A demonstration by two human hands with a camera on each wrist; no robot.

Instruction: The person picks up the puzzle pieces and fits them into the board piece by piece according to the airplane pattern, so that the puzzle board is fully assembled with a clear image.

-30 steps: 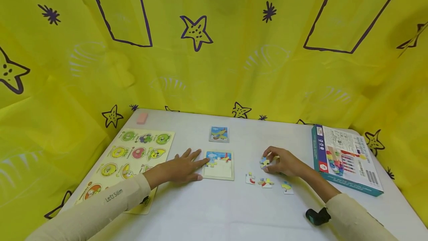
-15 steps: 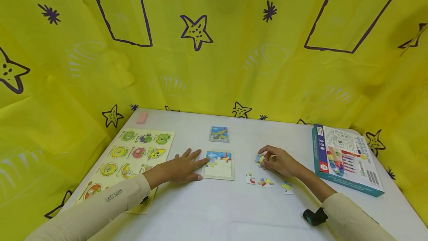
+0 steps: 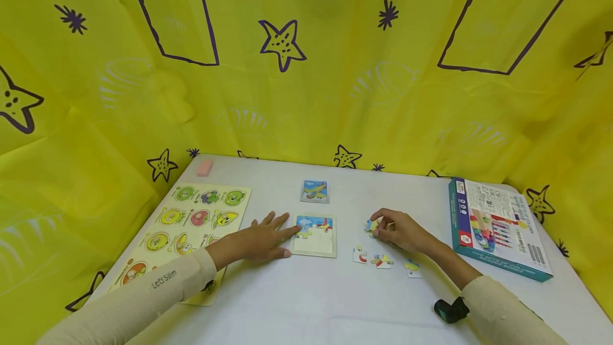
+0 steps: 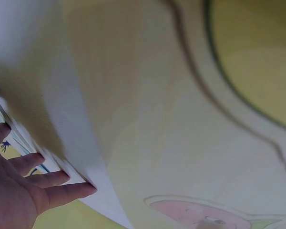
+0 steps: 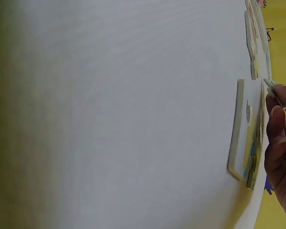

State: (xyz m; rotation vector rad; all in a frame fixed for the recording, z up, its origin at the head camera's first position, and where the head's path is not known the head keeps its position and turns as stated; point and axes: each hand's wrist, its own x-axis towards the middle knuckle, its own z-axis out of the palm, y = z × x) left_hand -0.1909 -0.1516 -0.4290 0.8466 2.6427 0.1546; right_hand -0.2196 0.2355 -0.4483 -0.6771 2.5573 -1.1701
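Note:
My right hand [image 3: 401,232] pinches a blue and yellow jigsaw piece [image 3: 370,227] between thumb and fingertips, just above the table. Three loose pieces lie close below it: one with red [image 3: 359,255], one red and yellow [image 3: 382,262] and a mostly yellow one [image 3: 412,268]. To the left is a square puzzle tray [image 3: 313,249], its upper part filled with sky-blue and red pieces and its lower part bare. My left hand [image 3: 265,240] rests palm down with fingers spread, one fingertip at the tray's left edge. In the right wrist view, the held piece [image 5: 270,86] appears edge-on.
A small airplane picture [image 3: 315,191] lies behind the tray. On the left is a fruit board [image 3: 191,219], partly under the left forearm, with a pink block [image 3: 204,168] behind it. A paint-set box [image 3: 500,228] lies at right. Yellow cloth [image 3: 316,105] borders the table.
My right hand has shifted slightly left with the jigsaw piece, and the piece has turned in the fingers. My left hand has stayed at the tray.

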